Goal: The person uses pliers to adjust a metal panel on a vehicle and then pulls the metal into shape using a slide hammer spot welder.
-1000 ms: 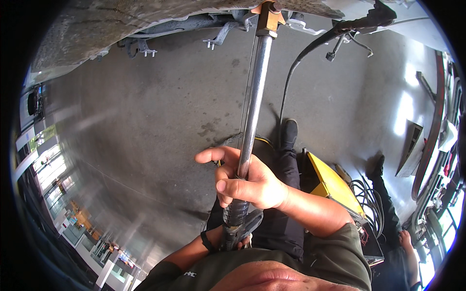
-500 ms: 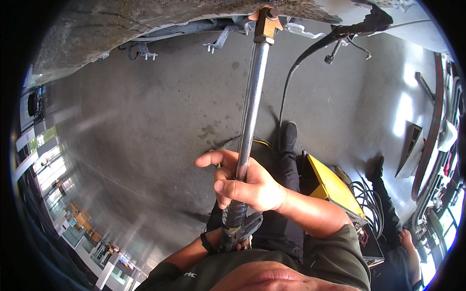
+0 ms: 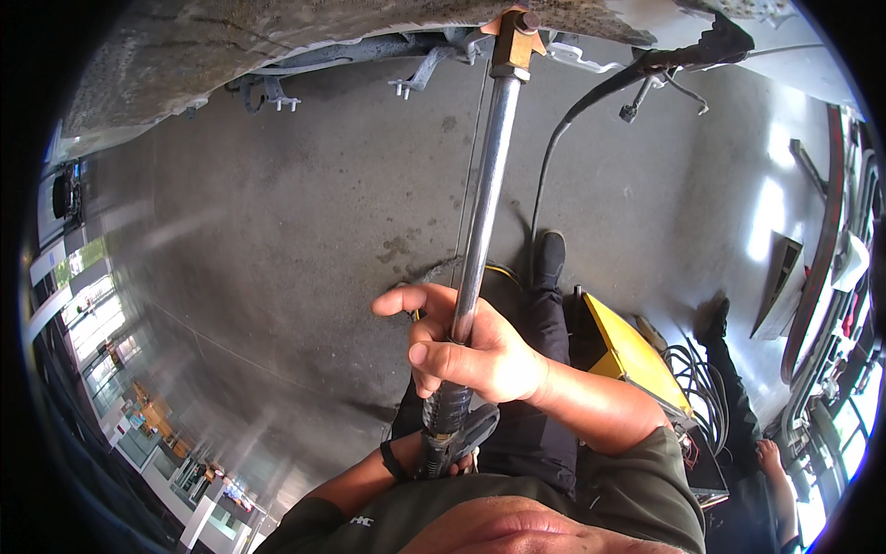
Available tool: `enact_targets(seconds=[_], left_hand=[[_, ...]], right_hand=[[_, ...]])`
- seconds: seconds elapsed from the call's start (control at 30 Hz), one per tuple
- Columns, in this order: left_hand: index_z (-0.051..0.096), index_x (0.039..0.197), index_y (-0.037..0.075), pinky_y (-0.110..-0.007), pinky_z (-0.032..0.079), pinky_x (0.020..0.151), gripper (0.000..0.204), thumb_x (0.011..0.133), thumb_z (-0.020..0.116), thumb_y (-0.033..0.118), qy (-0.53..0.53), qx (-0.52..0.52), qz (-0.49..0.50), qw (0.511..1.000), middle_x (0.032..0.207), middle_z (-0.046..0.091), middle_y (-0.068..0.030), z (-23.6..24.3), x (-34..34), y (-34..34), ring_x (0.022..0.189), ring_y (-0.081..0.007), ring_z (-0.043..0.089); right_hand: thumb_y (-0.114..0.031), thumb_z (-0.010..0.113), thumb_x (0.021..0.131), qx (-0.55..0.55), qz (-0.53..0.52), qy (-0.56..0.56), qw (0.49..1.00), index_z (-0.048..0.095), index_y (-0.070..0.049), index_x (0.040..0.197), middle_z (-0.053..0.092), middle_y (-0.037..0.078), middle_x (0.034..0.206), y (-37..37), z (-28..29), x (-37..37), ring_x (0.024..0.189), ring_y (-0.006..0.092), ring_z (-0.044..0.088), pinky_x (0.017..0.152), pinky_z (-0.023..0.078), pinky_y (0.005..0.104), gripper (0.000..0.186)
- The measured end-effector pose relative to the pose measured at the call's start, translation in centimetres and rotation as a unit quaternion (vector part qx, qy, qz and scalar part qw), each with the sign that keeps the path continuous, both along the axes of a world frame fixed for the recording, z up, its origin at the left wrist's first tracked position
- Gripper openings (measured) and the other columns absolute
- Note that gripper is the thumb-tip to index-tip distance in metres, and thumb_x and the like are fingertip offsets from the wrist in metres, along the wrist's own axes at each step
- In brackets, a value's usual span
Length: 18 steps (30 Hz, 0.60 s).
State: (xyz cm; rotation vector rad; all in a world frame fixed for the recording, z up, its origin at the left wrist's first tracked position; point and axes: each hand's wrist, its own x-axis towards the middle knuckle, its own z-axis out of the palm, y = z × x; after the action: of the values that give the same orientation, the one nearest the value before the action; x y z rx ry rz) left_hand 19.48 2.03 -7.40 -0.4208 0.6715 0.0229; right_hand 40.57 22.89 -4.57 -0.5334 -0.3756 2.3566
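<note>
- The right hand (image 3: pixel 494 362) is gripping the rod tool (image 3: pixel 491 175) at its black sleeve (image 3: pixel 448 406), index finger (image 3: pixel 399 301) pointing outward.
- The left hand (image 3: pixel 466 464) is sitting at the tool's rear, mostly hidden; I cannot tell its closure.
- The tool is extending outward, its brass-coloured tip (image 3: pixel 513 51) standing at the metal panel (image 3: pixel 231 55).
- A yellow box (image 3: pixel 632 346) is standing beside the leg (image 3: pixel 548 328).

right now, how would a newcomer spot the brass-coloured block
Find the large stained panel along the top of the view. From the right hand, follow the bright metal rod up toward it. The block caps the rod's upper end, its brassy colour unlike the grey bracket at left.
</note>
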Motion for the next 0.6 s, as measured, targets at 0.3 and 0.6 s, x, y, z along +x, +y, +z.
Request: enact_targets(seconds=[0.3, 0.6], left_hand=[[0.07, 0.094, 0.007, -0.029, 0.055, 0.07, 0.037, 0.101, 0.066, 0.043, 0.051, 0.0, -0.038, 0.998, 0.083, 0.071, -0.0062, 0.7, 0.3, 0.1, 0.073, -0.0149, 0.067], [0.069, 0.102, 0.006, -0.024, 0.054, 0.059, 0.03, 0.101, 0.071, 0.035, 0.032, 0.035, -0.023, 0.999, 0.085, 0.071, -0.0089, -0.7, -0.2, -2.8, 0.069, -0.0134, 0.067]], right_hand=[[-0.019, 0.069, 0.1, 0.078, -0.105, 0.036, 0.991, 0.029, 0.01, 0.158, 0.068, 0.01, 0.073, 10.4, -1.1, 3.4, 0.069, 0.0215, 0.072, 0.068, 0.058, 0.0321, 0.076], [-0.007, 0.07, 0.096, 0.004, -0.071, 0.037, 0.997, 0.046, 0.007, 0.149, 0.066, 0.005, 0.08, -2.3, -0.9, -0.2, 0.067, 0.0171, 0.067, 0.068, 0.056, 0.031, 0.059]])
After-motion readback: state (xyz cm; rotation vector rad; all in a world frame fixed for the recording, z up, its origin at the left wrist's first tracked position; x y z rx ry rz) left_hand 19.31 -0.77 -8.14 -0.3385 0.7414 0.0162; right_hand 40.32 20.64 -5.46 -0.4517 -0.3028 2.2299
